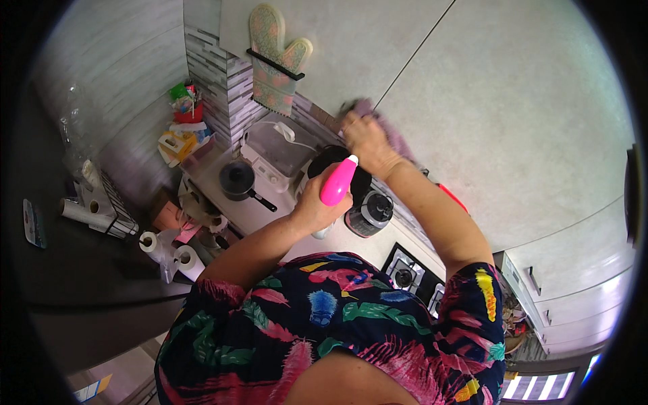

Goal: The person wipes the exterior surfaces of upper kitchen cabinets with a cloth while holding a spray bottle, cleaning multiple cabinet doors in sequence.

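My left hand [316,205] grips a spray bottle by its neck, with the bright pink spray head [338,183] and its white nozzle on top. Most of the bottle's body is hidden under the hand. Raised to the lower part of the pale cabinet door [486,116], my right hand [368,142] presses a mauve cloth [392,132] against it, near the seam between two doors. Hand and cloth are slightly blurred. A floral oven mitt [273,76] hangs on the black handle [276,64] to the left of the cloth.
On the counter below stand a lidded saucepan [238,179], a white appliance with a clear lid [266,169] and a dark grey appliance [369,215]. The gas hob [405,273] lies to the right. Paper rolls [188,262] and boxes [177,146] crowd the left.
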Demonstrator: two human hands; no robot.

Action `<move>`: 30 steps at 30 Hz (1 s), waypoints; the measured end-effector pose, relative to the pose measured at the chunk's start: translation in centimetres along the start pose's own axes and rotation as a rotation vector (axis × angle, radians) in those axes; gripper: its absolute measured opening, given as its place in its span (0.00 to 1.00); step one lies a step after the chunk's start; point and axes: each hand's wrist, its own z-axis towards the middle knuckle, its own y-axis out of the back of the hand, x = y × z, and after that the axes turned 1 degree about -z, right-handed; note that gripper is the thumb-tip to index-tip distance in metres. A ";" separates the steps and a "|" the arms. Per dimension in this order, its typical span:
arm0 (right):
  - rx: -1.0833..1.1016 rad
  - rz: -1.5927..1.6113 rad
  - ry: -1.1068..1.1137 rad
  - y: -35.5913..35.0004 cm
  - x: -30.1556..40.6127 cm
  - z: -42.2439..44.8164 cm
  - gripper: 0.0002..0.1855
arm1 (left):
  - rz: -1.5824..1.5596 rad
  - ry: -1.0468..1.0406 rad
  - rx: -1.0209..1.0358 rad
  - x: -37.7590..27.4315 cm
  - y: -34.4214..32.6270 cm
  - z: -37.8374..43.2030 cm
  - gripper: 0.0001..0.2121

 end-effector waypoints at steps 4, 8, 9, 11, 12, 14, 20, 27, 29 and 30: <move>-0.006 -0.016 0.062 -2.1 1.3 1.4 0.15 | 0.070 -0.083 -0.017 0.4 -0.2 0.1 0.16; 0.076 -0.102 0.105 -1.4 -0.8 5.0 0.17 | -0.019 -0.049 0.002 0.8 0.3 -0.3 0.18; 0.045 -0.121 0.094 -1.4 -1.7 6.3 0.17 | -0.036 -0.034 0.015 0.9 0.6 -0.4 0.19; -0.072 -0.166 0.035 -0.4 -3.7 8.8 0.16 | -0.043 0.004 -0.059 1.5 0.7 -0.6 0.17; -0.131 -0.190 0.004 -0.2 -4.4 9.8 0.16 | -0.087 0.021 -0.060 1.7 1.1 -0.8 0.18; -0.090 -0.169 -0.098 -0.8 -4.6 10.9 0.16 | -0.041 0.023 -0.051 1.5 2.0 -0.8 0.19; 0.026 -0.217 0.020 -6.4 -1.0 9.8 0.19 | -0.031 0.023 -0.106 0.8 3.4 -1.9 0.21; -0.017 -0.260 0.087 -9.9 0.0 10.0 0.21 | -0.080 0.041 -0.111 -0.9 3.8 -3.3 0.22; 0.032 -0.223 0.103 -9.5 0.1 10.2 0.20 | -0.017 -0.006 -0.113 -1.3 3.9 -3.6 0.22; 0.092 -0.171 0.122 -9.6 -0.2 9.3 0.18 | -0.013 -0.021 -0.100 -1.6 3.8 -3.8 0.22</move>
